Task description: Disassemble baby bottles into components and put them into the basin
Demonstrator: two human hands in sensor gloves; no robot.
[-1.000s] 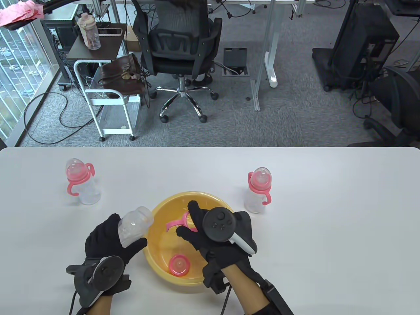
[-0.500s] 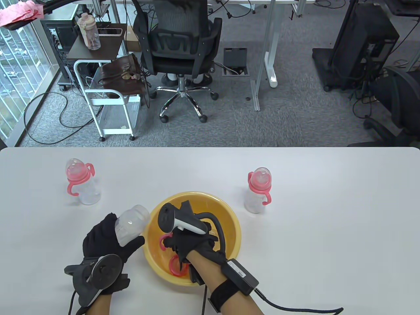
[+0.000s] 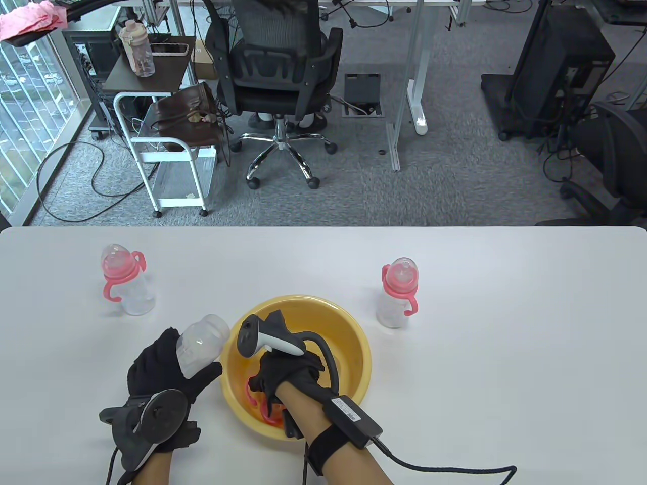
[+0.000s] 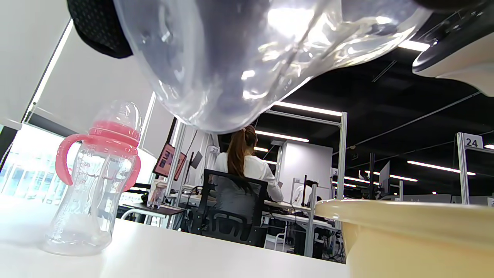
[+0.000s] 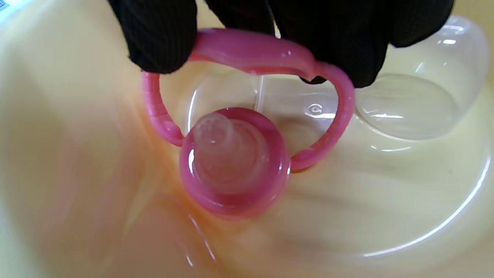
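My left hand [image 3: 188, 361] grips a clear bottle body [image 3: 204, 341] tilted just left of the yellow basin [image 3: 303, 302]; it fills the top of the left wrist view [image 4: 251, 58]. My right hand [image 3: 265, 381] reaches down inside the basin and pinches a pink handle ring [image 5: 251, 50] low over the basin floor. Under the ring lies a pink collar with its nipple [image 5: 233, 162]. A clear cap [image 5: 417, 100] lies beside it. Two assembled bottles stand on the table, one at the left [image 3: 124, 285] and one at the right [image 3: 397, 293].
The white table [image 3: 505, 353] ends at its far edge, with an office chair [image 3: 275, 65] and a white cart [image 3: 167, 151] beyond on the carpet. In the left wrist view the basin rim [image 4: 405, 220] is close on the right.
My right hand turned over and went down into the basin's near left part with the pink handle ring. My left hand barely moved with the bottle body.
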